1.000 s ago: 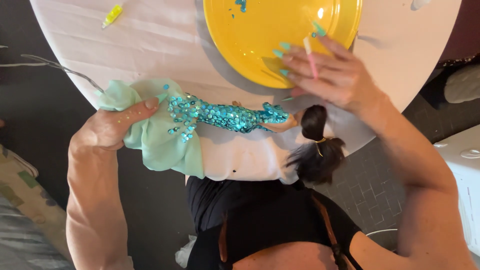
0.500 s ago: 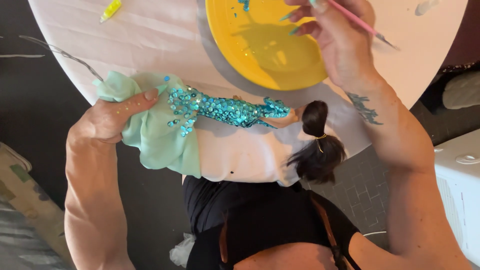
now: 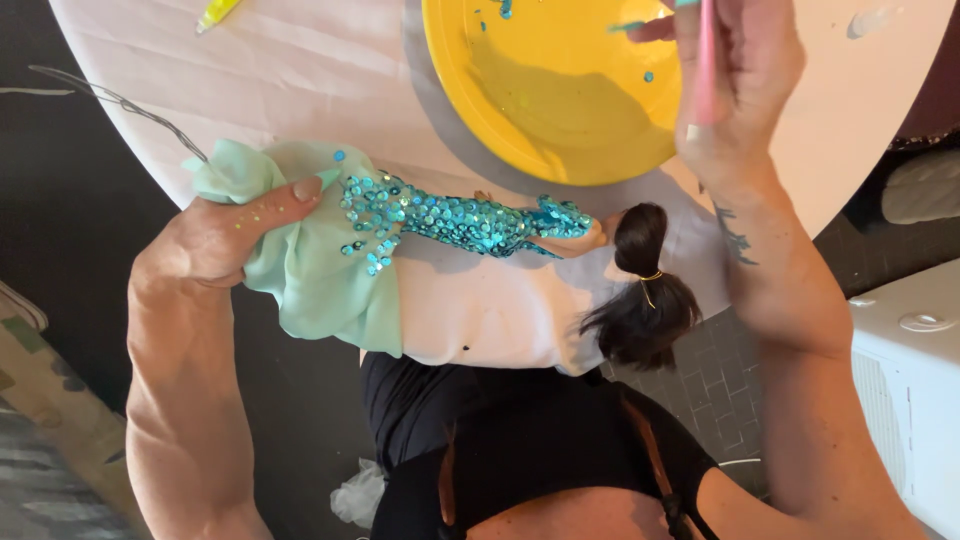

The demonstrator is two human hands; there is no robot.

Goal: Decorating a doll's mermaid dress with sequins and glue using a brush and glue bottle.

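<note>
A doll (image 3: 470, 222) in a turquoise sequin dress lies on the white round table (image 3: 330, 70), its dark ponytail (image 3: 640, 290) hanging over the near edge. My left hand (image 3: 215, 240) grips the mint-green fabric skirt (image 3: 310, 270) at the doll's lower end, thumb pressed on top. My right hand (image 3: 740, 80) holds a thin pink stick (image 3: 705, 70) over the right side of a yellow plate (image 3: 550, 90). A few loose turquoise sequins lie in the plate.
A yellow-green tube (image 3: 215, 14) lies at the table's far left. A thin wire (image 3: 120, 105) sticks out left of the skirt. A white appliance (image 3: 910, 380) stands at the right on a dark tiled floor.
My right hand has moved up and right, from the plate's near rim to its right side, and the pink stick now points upright. My left hand keeps its hold on the skirt.
</note>
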